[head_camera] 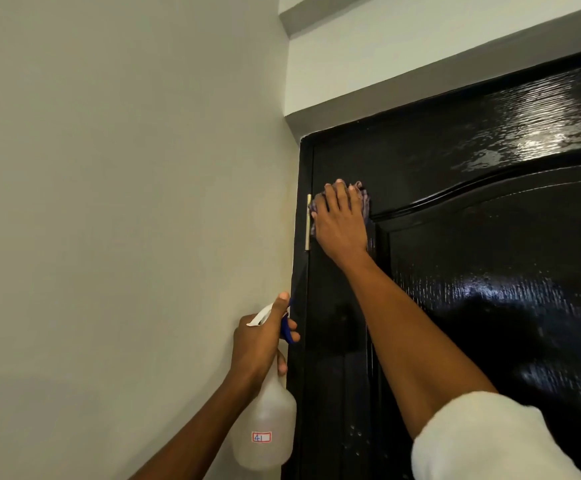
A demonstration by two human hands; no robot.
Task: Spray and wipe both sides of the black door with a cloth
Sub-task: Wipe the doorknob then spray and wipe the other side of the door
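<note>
Right hand, fingers flat and straight, pressing purple cloth against black door near its upper hinge-side corner (beside brass hinge). Left hand gripping spray bottle by door's hinge edge.

The door is glossy black with a fine wood-grain texture, wet-looking sheen up top. The cloth is soft checked fabric; the hinge brass-coloured metal. The bottle is cloudy translucent plastic, the wall matt.
</note>
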